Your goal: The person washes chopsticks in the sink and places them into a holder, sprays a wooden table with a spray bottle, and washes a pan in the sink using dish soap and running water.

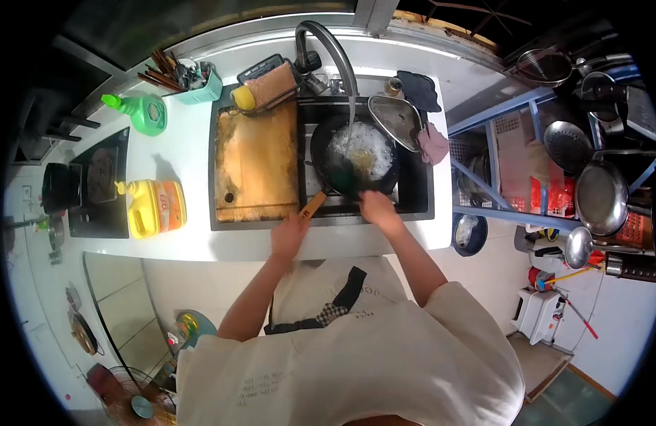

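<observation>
A dark wok [318,153] sits tilted in the black sink [419,186], with foamy water [370,150] in it. Water runs into it from the curved faucet [336,48]. My left hand [290,236] is wrapped round the wok's wooden handle [313,205]. At the wok's near rim, my right hand [378,208] is closed, its fingers partly hidden; what it grips cannot be made out. A dark green patch [342,175] shows in the wok left of that hand, too blurred to name.
A wooden cutting board [257,163] covers the sink's left side. A lid [394,122] and pink cloth [434,144] lie at its right edge. On the left counter stand a yellow jug [154,208] and green spray bottle [147,115]. Pans [602,197] hang on the right rack.
</observation>
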### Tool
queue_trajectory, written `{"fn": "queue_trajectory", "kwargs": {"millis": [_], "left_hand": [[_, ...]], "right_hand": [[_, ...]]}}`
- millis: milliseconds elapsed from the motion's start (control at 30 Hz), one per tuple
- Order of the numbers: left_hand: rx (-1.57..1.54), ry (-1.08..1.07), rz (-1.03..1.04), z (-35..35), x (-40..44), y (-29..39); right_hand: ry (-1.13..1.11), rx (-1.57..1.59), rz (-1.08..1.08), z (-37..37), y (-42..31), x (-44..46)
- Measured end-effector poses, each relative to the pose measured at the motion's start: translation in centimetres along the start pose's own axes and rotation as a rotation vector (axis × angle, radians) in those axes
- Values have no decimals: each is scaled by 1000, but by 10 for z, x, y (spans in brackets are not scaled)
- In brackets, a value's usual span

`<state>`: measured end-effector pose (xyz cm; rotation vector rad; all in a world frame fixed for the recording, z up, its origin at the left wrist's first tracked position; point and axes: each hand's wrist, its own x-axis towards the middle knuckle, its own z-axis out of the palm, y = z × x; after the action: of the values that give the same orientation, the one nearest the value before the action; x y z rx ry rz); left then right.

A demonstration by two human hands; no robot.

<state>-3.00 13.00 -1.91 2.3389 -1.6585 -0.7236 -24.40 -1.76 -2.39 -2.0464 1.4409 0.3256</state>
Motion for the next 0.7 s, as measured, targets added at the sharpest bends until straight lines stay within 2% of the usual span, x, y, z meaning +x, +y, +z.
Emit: {"fn": "queue_trajectory", "kwargs": {"millis": [100, 233, 300, 433, 500, 567, 633, 700], "left_hand": [[21, 9, 12, 5, 2, -4], [56, -7, 27, 1, 2, -5], [36, 7, -22, 1, 2, 2], [56, -47, -19, -1, 1, -1], [4, -29, -21, -2, 2, 1], [22, 2, 6, 2, 3, -3], [23, 29, 39, 0, 2, -3], [50, -47, -62, -7, 2, 8]], "right_hand": [[70, -49, 73, 17, -5, 68], [-42, -43, 133, -15, -17, 39], [-82, 8, -29, -13, -8, 7], [-108, 19, 4, 3, -34, 26], [63, 69, 118, 19, -33, 70], [66, 102, 154, 21, -23, 86], [92, 132, 142, 17, -25, 66], [28, 107, -40, 11, -28, 32]]}}
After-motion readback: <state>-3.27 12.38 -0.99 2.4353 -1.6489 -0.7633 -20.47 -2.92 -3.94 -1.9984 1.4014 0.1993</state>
